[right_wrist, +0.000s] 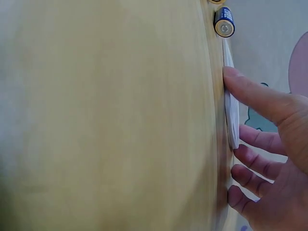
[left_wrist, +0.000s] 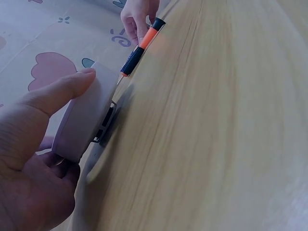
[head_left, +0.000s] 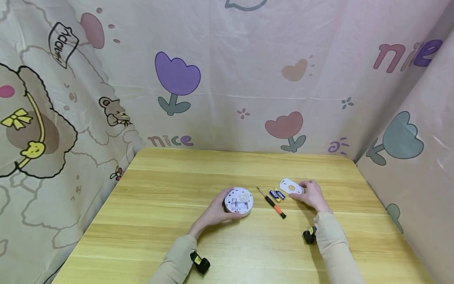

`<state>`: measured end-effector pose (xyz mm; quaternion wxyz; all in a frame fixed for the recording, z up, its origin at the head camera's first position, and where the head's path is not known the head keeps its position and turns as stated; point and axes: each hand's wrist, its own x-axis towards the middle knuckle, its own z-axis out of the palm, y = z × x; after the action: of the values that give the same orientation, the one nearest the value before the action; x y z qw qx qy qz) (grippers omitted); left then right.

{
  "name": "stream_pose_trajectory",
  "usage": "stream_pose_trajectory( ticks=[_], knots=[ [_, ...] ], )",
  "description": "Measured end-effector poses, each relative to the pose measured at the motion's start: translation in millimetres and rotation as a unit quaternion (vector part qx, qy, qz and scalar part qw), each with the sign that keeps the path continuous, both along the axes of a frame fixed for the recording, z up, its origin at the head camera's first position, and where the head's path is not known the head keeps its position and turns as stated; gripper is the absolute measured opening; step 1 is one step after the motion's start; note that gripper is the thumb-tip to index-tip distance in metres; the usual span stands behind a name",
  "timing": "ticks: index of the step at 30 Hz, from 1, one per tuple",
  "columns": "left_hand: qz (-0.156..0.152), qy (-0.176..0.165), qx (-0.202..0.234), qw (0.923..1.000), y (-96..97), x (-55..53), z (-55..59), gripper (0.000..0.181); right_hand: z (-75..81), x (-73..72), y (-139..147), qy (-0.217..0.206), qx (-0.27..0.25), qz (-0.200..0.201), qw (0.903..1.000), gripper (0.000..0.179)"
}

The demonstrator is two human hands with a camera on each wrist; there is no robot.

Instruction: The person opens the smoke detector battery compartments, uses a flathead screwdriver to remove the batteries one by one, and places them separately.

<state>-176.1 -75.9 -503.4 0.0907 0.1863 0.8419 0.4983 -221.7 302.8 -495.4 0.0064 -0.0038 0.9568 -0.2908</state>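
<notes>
My left hand (head_left: 214,211) grips a round white smoke alarm (head_left: 234,194) by its rim, thumb on the near side and fingers round the left. Its back faces up with the battery compartment uncovered. In the left wrist view the alarm (left_wrist: 89,108) stands tilted on edge between thumb and fingers. A white mounting plate (head_left: 285,185) with a round centre hole lies to the right, its right end held by my right hand (head_left: 313,195). In the right wrist view, the thumb presses the edge of the plate (right_wrist: 232,108) and the fingers curl at its end.
Between the hands lie two blue batteries (head_left: 274,195) side by side and a screwdriver (head_left: 274,206) with an orange and black handle, its tip pointing away. Printed cloth (head_left: 227,118) hangs behind the wooden table (head_left: 142,221) and along its sides.
</notes>
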Motion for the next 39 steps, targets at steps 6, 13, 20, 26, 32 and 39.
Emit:
stream_pose_trajectory(
  ticks=[6,13,20,26,32,39],
  knots=[
    [0.001,-0.004,0.01,0.9999,0.4,0.9,1.0,0.11,1.1,-1.4,0.8,0.001,0.019,-0.001,0.9998,0.058],
    [-0.004,0.001,0.009,1.0,0.1,0.5,0.1,0.108,2.6,-1.5,-0.8,0.0,0.04,-0.001,0.9992,0.061],
    [-0.005,-0.001,0.01,0.9999,0.2,0.1,-0.9,0.108,4.8,-1.4,0.4,0.003,0.056,0.002,0.9984,0.064],
    [0.003,-0.008,0.027,0.9996,-1.3,-2.1,-2.6,0.111,9.1,1.2,1.9,0.004,0.048,-0.002,0.9988,0.065],
    [0.011,-0.018,0.032,0.9993,-5.6,-3.3,-3.4,0.11,12.6,7.2,2.0,0.03,0.032,-0.007,0.999,0.062],
    [-0.001,-0.036,0.063,0.9974,-10.1,-4.2,-1.2,0.107,13.1,13.9,0.8,0.086,0.019,-0.002,0.9961,0.058]
  ],
)
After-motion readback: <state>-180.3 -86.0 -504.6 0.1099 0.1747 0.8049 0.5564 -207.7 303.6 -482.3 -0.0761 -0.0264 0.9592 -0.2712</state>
